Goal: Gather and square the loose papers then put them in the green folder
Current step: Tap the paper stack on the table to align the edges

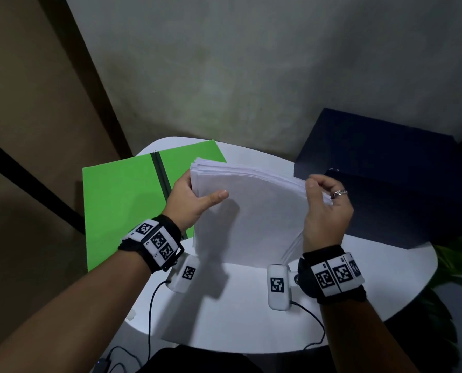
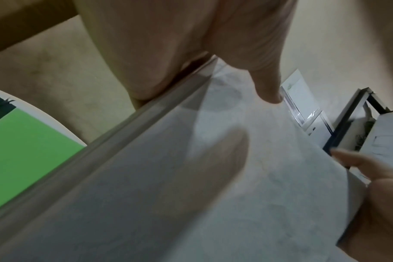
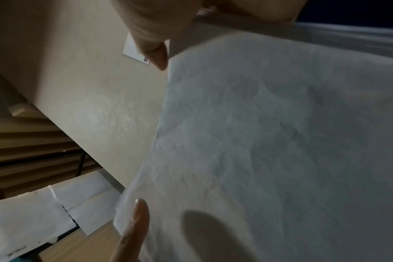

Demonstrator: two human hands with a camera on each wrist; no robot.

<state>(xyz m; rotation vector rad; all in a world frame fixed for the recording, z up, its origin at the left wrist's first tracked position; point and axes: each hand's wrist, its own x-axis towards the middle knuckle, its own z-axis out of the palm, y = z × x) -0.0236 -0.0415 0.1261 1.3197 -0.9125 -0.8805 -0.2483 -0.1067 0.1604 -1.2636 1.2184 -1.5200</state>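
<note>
While you hold the papers [image 1: 251, 211] upright over the middle of the white table [image 1: 251, 319], the gathering looks done; no loose sheet shows on the tabletop in the head view; your left hand [image 1: 195, 203] grasps the stack's left edge at about 9 o'clock, thumb across the front sheet and fingers behind; your right hand [image 1: 324, 208] pinches the top right corner at about 2 o'clock, fingers curled over the edge. Squaring is, as I judge it, only part done; the top edges fan out in steps at the upper left corner, and a few sheets splay loose at the lower right, near your right wrist; the stack's bottom edge stands at or just above the table, and I cannot tell which. The green folder [image 1: 125, 200] lies flat at 9 to 10 o'clock, partly behind your left hand, apparently closed with its black elastic band [image 1: 160, 170] across it; so tapping the edges even, opening the folder and sliding the papers in all remain.
</note>
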